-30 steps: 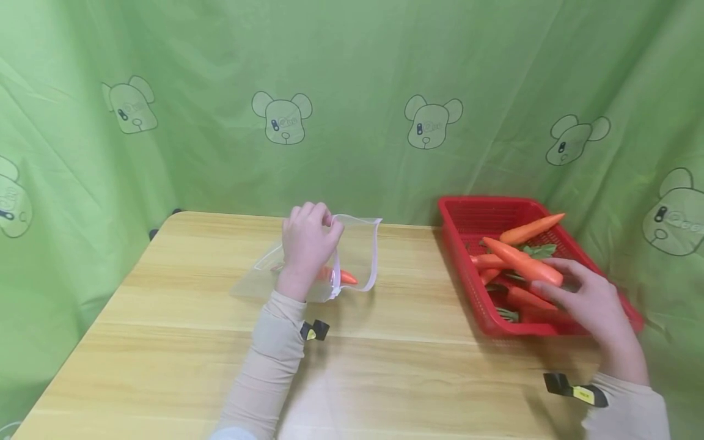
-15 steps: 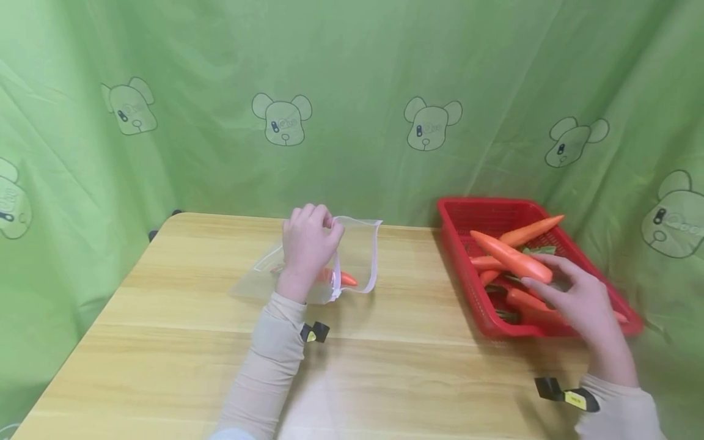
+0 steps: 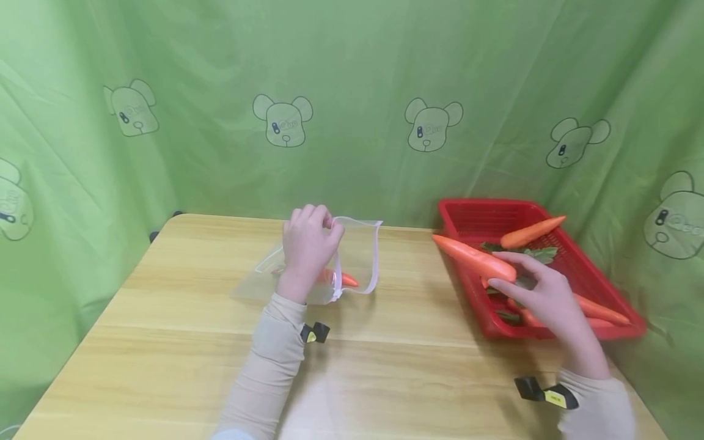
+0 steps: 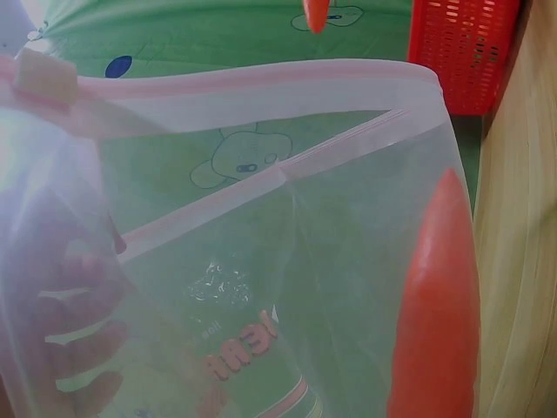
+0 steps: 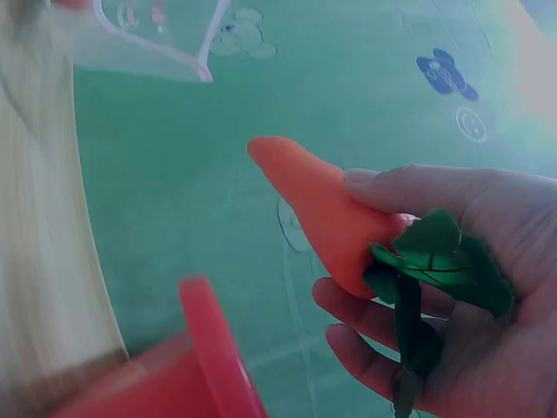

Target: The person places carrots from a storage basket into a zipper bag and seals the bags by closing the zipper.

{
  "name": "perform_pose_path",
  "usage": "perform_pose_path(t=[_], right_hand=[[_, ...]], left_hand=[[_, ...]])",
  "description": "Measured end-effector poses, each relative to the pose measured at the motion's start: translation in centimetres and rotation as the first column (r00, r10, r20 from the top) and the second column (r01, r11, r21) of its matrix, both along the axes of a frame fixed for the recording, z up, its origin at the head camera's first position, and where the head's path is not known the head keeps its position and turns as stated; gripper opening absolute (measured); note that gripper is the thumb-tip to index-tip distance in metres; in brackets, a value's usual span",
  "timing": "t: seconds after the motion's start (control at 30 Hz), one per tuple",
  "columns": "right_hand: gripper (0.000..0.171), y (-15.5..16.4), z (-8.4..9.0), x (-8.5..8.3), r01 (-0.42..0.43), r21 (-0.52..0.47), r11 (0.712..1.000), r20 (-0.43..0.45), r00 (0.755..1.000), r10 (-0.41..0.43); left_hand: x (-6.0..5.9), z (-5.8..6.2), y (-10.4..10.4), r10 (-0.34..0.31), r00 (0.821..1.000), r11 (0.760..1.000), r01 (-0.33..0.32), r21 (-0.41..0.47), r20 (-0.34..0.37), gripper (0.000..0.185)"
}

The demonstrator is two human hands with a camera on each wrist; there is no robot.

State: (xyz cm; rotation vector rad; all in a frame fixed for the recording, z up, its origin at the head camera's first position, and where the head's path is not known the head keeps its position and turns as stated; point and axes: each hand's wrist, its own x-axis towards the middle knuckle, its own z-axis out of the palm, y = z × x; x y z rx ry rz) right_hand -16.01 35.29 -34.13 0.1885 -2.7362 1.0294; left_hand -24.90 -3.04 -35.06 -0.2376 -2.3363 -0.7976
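Observation:
My left hand (image 3: pixel 305 247) pinches the rim of a clear zip bag (image 3: pixel 357 256) and holds its mouth up and open toward the right. One carrot (image 3: pixel 346 279) lies inside the bag (image 4: pixel 261 261), seen close as an orange carrot (image 4: pixel 439 305) in the left wrist view. My right hand (image 3: pixel 541 293) grips a long orange carrot (image 3: pixel 473 258) by its leafy end, tip pointing left, just above the left rim of the red basket (image 3: pixel 583 263). The right wrist view shows that carrot (image 5: pixel 326 209) and its green leaves (image 5: pixel 431 261) in my fingers.
The red basket holds several more carrots (image 3: pixel 530 232) and greens. It stands at the right edge of a wooden table (image 3: pixel 165 342). A green curtain with bear prints (image 3: pixel 352 91) hangs close behind and on both sides.
My right hand has lifted a carrot out of the basket and carried it left, past the basket's rim. The left hand and the bag have stayed still.

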Motion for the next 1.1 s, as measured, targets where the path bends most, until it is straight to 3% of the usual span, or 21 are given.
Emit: perform_pose_path(t=[0.2, 0.5, 1.1], right_hand=[[0.054, -2.0, -0.3, -0.8, -0.035, 0.104, 0.994, -0.054, 0.998, 0.040], [0.051, -5.8, -0.3, -2.0, -0.146, 0.075, 0.986, -0.055, 0.987, 0.150], [0.048, -12.3, -1.1, -4.3, -0.374, 0.132, 0.918, -0.037, 0.924, 0.381]], left_hand=[[0.0, -0.1, 0.0, -0.004, 1.000, 1.000, 0.004, -0.001, 0.007, 0.013], [0.0, -0.1, 0.2, -0.004, 1.000, 1.000, 0.004, -0.010, -0.009, 0.012], [0.1, 0.1, 0.3, -0.013, 1.000, 1.000, 0.013, -0.006, 0.019, 0.013]])
